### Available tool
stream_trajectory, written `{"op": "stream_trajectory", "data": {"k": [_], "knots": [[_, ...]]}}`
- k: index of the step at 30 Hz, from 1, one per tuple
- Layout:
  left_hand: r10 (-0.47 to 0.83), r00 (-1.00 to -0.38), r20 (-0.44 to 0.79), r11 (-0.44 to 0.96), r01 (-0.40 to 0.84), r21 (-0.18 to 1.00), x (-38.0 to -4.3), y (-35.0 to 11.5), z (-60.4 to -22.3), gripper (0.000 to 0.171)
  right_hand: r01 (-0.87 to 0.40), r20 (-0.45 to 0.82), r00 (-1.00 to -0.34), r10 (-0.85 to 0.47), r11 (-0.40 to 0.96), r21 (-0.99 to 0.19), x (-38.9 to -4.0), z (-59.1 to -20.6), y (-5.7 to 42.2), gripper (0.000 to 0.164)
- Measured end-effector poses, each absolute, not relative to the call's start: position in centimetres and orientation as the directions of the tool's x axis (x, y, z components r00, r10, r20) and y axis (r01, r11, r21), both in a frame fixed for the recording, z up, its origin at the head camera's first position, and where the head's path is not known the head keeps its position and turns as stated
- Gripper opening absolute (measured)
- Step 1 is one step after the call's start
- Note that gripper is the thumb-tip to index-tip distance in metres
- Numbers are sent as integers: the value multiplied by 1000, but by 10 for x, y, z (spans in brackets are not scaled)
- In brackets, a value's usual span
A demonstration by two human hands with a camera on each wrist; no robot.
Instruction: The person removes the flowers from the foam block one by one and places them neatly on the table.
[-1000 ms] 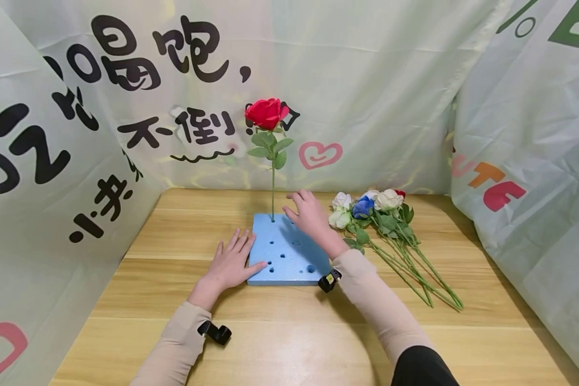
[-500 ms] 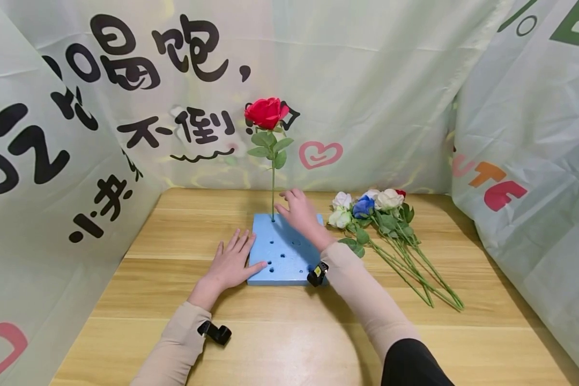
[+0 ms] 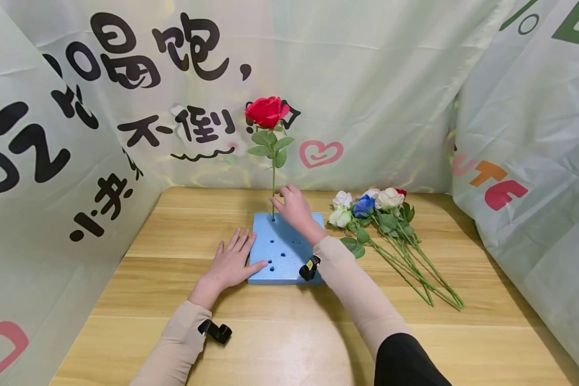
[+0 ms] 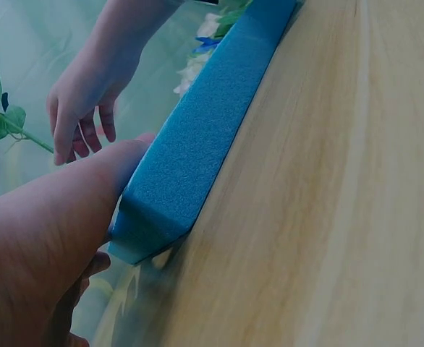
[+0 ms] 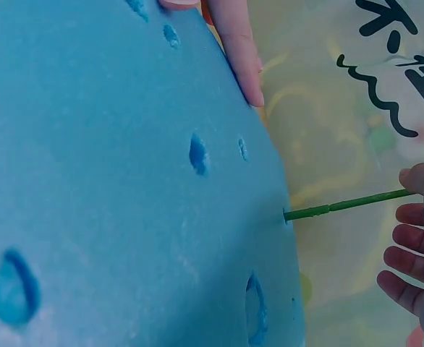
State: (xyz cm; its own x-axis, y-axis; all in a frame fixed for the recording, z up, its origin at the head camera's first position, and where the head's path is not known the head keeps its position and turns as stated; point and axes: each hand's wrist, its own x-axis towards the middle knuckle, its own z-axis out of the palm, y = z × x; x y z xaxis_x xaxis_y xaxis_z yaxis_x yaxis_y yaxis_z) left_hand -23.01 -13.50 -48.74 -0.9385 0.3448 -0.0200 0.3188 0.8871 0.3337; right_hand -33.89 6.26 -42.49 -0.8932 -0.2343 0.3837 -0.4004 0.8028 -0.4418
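Note:
A red rose (image 3: 267,112) stands upright, its green stem (image 3: 273,177) set in a hole near the back edge of a blue foam block (image 3: 294,252). My right hand (image 3: 295,210) is at the lower stem, thumb and index finger apart on either side of it. In the right wrist view, the thumb (image 5: 417,177) overlaps the stem and the other fingers are spread loosely. My left hand (image 3: 230,261) lies with straight fingers along the block's left side, thumb resting on its top. The left wrist view shows that hand (image 4: 45,224) against the block's edge (image 4: 190,144).
Several loose roses lie in a bunch to the right, with white roses (image 3: 390,198), a blue rose (image 3: 364,206) and long green stems (image 3: 415,268). More holes (image 3: 283,254) dot the block. Printed cloth (image 3: 366,96) hangs behind the wooden table (image 3: 251,343).
My right hand has moved left over the block to the rose's stem. The left hand, block and flowers have stayed where they were.

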Motion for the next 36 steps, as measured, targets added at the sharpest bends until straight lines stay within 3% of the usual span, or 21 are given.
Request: {"op": "stream_trajectory", "data": {"k": [11, 36], "knots": [[347, -938, -21, 884, 319, 341, -231, -135, -489, 91, -421, 422, -881, -212, 756, -500, -343, -423, 58, 18], [354, -935, -19, 883, 327, 337, -230, -135, -488, 90, -448, 451, -873, -187, 676, -585, -329, -395, 68, 20]]}}
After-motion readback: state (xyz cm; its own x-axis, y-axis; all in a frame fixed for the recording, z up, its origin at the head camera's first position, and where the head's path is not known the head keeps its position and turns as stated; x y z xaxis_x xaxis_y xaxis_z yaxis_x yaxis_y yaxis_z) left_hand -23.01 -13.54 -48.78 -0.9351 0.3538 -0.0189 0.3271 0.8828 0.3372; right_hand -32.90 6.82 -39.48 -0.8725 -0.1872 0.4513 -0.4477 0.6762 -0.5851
